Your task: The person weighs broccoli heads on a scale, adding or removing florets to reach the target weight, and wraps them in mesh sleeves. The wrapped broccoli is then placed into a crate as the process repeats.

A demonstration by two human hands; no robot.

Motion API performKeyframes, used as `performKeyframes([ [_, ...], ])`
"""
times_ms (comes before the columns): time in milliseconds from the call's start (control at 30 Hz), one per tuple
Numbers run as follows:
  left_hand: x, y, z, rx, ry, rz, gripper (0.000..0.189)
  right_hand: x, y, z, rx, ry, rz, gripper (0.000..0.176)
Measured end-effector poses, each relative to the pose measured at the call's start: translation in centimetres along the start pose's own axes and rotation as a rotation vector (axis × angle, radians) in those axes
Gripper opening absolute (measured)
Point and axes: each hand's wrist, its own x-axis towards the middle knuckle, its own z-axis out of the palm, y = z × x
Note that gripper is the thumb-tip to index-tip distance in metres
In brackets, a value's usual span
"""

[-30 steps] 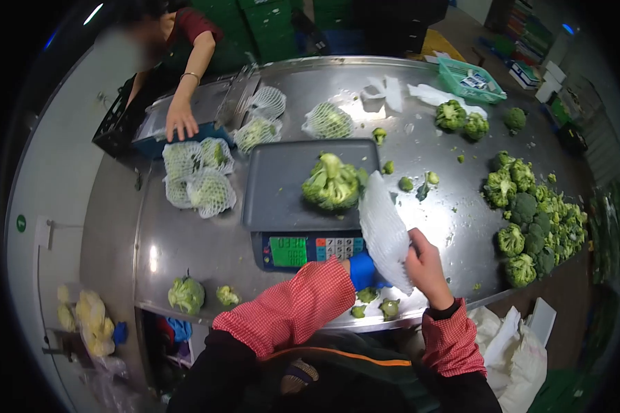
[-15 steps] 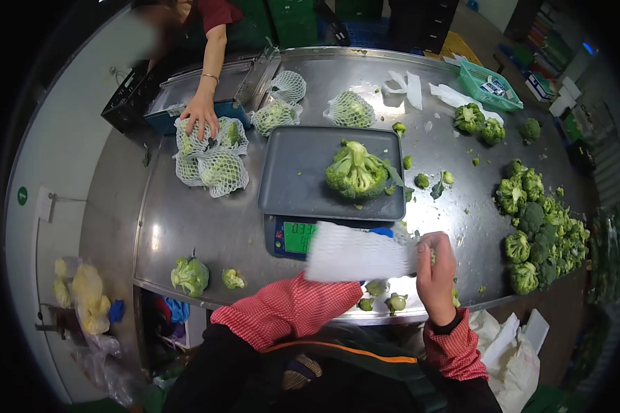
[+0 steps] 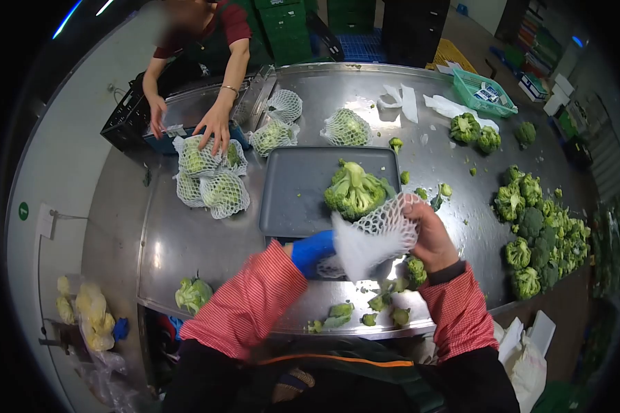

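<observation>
Stretched between my two hands is a white foam net sleeve [image 3: 372, 244], its mesh spread wide on the right side. My right hand [image 3: 430, 234], bare, pinches the sleeve's right edge. My left hand [image 3: 313, 252], in a blue glove, meets the sleeve from the left; the net hides its fingers. Just beyond the sleeve a broccoli head [image 3: 355, 189] lies stem up on the grey weighing tray [image 3: 289, 206]. The scale's display below the tray is now covered. Broccoli trimmings [image 3: 399, 316] are scattered on the steel table [image 3: 186, 261] near its front edge.
A co-worker's hand [image 3: 213, 127] rests on netted broccoli heads [image 3: 224, 193] at left. More netted heads [image 3: 346, 129] sit behind the tray. A broccoli pile [image 3: 530, 224] lies at right, a green basket [image 3: 482, 93] at back right, and a leafy piece [image 3: 193, 294] at front left.
The flat sleeve has been pulled open into mesh. My right hand has moved up, and my left gloved hand now shows at the sleeve's left. The co-worker's second hand has come into view.
</observation>
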Motion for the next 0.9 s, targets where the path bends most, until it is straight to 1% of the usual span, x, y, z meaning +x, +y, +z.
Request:
performKeyframes([
  [67, -1.0, 2.9, -8.0, 0.601, 0.090, -0.073, 0.057, 1.8, -1.7, -1.6, -0.246, 0.067, -0.004, 0.007],
  [100, -1.3, 5.5, -6.9, 0.751, 0.146, 0.003, 0.051, 2.8, -2.4, -2.0, -0.368, 0.103, -0.006, 0.006],
  [133, -0.8, 8.0, -7.2, 0.994, 0.310, 0.116, 0.047, 3.8, -3.0, -0.7, -0.515, 0.285, -0.108, 0.006],
  [167, 0.1, 10.3, -7.7, 1.232, 0.477, 0.235, 0.043, 5.2, -3.7, -1.4, -0.618, 0.333, -0.175, 0.008],
  [200, 1.6, 12.0, -8.9, 1.268, 0.654, 0.270, 0.043, 6.6, -3.9, -2.6, -0.720, 0.381, -0.243, 0.013],
  [233, 3.4, 13.5, -10.9, 1.297, 0.832, 0.306, 0.043, 8.0, -3.7, -3.8, -0.876, 0.413, -0.216, 0.020],
  [267, 5.5, 14.4, -12.7, 1.060, 0.794, 0.186, 0.051, 9.6, -3.2, -5.4, -1.032, 0.443, -0.188, 0.026],
  [300, 6.7, 13.9, -11.9, 1.092, 0.902, 0.085, 0.055, 11.3, -2.5, -7.4, -1.189, 0.474, -0.156, 0.032],
  [333, 7.5, 13.1, -11.3, 1.120, 1.009, -0.018, 0.060, 13.5, -1.3, -10.7, -1.355, 0.495, 0.134, 0.050],
  [367, 8.3, 12.2, -14.1, 0.805, 0.643, 0.117, 0.063, 13.2, -0.6, -10.4, -1.046, 0.421, 0.153, 0.053],
  [400, 8.1, 11.7, -13.7, 0.688, 0.603, 0.124, 0.062, 12.2, 0.6, -9.7, -0.737, 0.342, 0.167, 0.057],
  [433, 7.5, 11.1, -12.6, 0.571, 0.565, 0.127, 0.062, 11.1, 0.8, -8.6, -0.641, 0.291, 0.123, 0.061],
  [467, 6.5, 10.4, -11.0, 0.451, 0.527, 0.128, 0.061, 9.5, 0.0, -6.3, -0.542, 0.351, 0.192, 0.056],
  [500, 5.4, 9.5, -9.2, 0.325, 0.492, 0.128, 0.061, 8.8, 0.0, -5.5, -0.469, 0.360, 0.192, 0.052],
  [567, 3.7, 7.5, -7.1, 0.073, 0.421, 0.120, 0.060, 7.7, 1.1, -6.1, -0.322, 0.345, 0.179, 0.046],
  [600, 3.1, 6.5, -7.1, 0.018, 0.381, 0.159, 0.058, 7.1, 1.7, -7.2, -0.252, 0.322, 0.162, 0.045],
  [667, 1.7, 4.5, -7.1, -0.100, 0.298, 0.237, 0.056, 5.0, 2.6, -6.7, -0.185, 0.334, 0.127, 0.046],
  [700, 0.6, 3.8, -5.4, -0.145, 0.424, 0.228, 0.052, 3.5, 2.3, -4.1, -0.189, 0.363, 0.107, 0.048],
  [733, 0.1, 3.0, -5.4, -0.189, 0.403, 0.234, 0.051, 2.4, 2.5, -2.6, -0.191, 0.391, 0.086, 0.051],
  [767, -0.4, 2.2, -5.5, -0.235, 0.383, 0.243, 0.050, 1.3, 2.8, -3.1, -0.387, 0.389, 0.217, 0.053],
  [800, -0.9, 1.7, -5.5, -0.281, 0.363, 0.255, 0.049, 0.3, 4.2, -5.1, -0.516, 0.276, 0.338, 0.053],
  [833, -1.3, 1.7, -4.8, -0.319, 0.384, 0.237, 0.043, -1.3, 4.6, -3.4, -0.563, 0.259, 0.368, 0.051],
  [867, -1.3, 1.3, -5.2, -0.318, 0.358, 0.232, 0.041, -2.8, 4.9, -1.7, -0.612, 0.241, 0.399, 0.050],
  [900, -1.2, 0.7, -5.9, -0.318, 0.333, 0.226, 0.039, -3.8, 6.1, -2.3, -0.420, 0.225, 0.415, 0.048],
])
